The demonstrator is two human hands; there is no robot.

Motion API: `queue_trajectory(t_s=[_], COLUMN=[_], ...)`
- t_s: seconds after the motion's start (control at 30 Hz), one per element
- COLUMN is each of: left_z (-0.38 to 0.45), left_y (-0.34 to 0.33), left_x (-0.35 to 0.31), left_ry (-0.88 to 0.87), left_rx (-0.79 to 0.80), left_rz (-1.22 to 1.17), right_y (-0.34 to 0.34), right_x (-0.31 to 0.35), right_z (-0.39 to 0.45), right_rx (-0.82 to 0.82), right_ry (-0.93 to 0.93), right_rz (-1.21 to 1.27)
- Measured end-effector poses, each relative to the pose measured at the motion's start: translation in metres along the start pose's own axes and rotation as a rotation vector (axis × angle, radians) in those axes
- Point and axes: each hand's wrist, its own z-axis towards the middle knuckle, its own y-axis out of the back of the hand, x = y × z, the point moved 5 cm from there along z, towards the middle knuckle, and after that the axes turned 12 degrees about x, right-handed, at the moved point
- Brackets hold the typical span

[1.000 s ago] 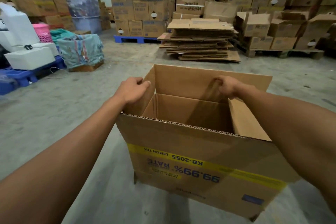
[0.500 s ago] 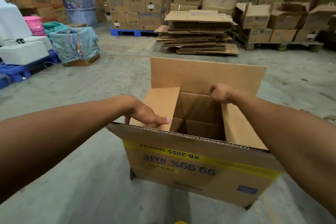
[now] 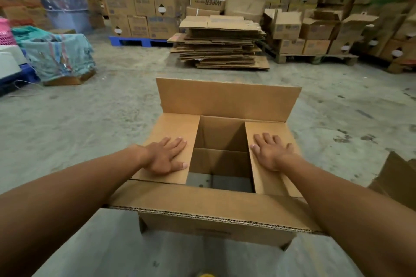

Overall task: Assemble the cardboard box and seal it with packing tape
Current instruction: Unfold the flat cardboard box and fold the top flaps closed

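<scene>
A brown cardboard box (image 3: pixel 225 101) stands on the concrete floor in front of me. Its two short side flaps are folded flat inward. My left hand (image 3: pixel 165 155) lies palm down with spread fingers on the left flap. My right hand (image 3: pixel 271 153) presses flat on the right flap in the same way. The far long flap stands upright and the near long flap (image 3: pixel 202 203) sticks out towards me. Between the side flaps I see down through the box to grey floor. No packing tape is in view.
A stack of flattened cartons (image 3: pixel 219 42) lies on the floor behind the box. Stacked boxes on pallets (image 3: pixel 315 29) fill the back wall. A cloth-covered crate (image 3: pixel 59 56) sits at the left, and another cardboard piece (image 3: pixel 398 180) at the right edge.
Both hands let go of the box's upper edges and pushed the two side flaps down flat. The view tipped down over the box.
</scene>
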Motion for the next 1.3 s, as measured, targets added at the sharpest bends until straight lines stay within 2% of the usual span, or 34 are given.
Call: queue_trajectory(t_s=[0.1,0.13,0.2,0.3,0.37,0.57,0.77,0.87,0.9,1.0,1.03,1.13,1.2,1.3], left_z=[0.004,0.006,0.007,0.008,0.008,0.007,0.012,0.011,0.010,0.008,0.009,0.000,-0.016,-0.049], left_y=[-0.005,-0.007,-0.009,-0.010,-0.010,-0.012,-0.009,-0.004,-0.002,0.007,0.009,0.016,0.025,0.044], left_x=[0.005,0.005,0.005,0.005,0.005,0.004,0.008,0.010,0.010,0.012,0.011,0.004,-0.009,-0.023], left_ry=[-0.010,-0.010,-0.010,-0.019,-0.022,-0.012,-0.006,-0.004,-0.004,-0.010,-0.010,0.026,0.009,-0.076], left_rx=[-0.045,-0.049,-0.056,-0.065,-0.065,-0.056,-0.029,0.019,0.044,0.105,0.116,0.122,0.139,0.214], left_rz=[-0.035,-0.050,-0.070,-0.090,-0.092,-0.106,-0.110,-0.095,-0.098,-0.126,-0.123,-0.068,-0.052,-0.226], right_y=[0.015,0.027,0.060,0.112,0.134,0.146,0.128,0.113,0.104,0.053,0.037,0.028,0.033,0.040], right_x=[0.005,0.008,0.020,0.034,0.039,0.027,0.032,0.037,0.037,0.035,0.032,0.028,0.025,0.020], right_z=[0.007,0.007,0.000,-0.013,-0.011,0.017,-0.001,-0.013,-0.013,-0.010,-0.011,-0.011,-0.009,-0.007], right_rx=[0.048,0.018,-0.191,-0.630,-0.714,-0.394,-0.461,-0.443,-0.382,-0.024,0.042,0.046,0.114,0.230], right_ry=[-0.026,-0.018,0.043,0.142,0.140,-0.001,0.009,0.017,0.022,0.074,0.071,0.058,0.054,0.041], right_rz=[-0.044,-0.050,-0.017,-0.010,-0.007,0.039,-0.127,-0.159,-0.158,-0.174,-0.166,-0.133,-0.123,-0.167])
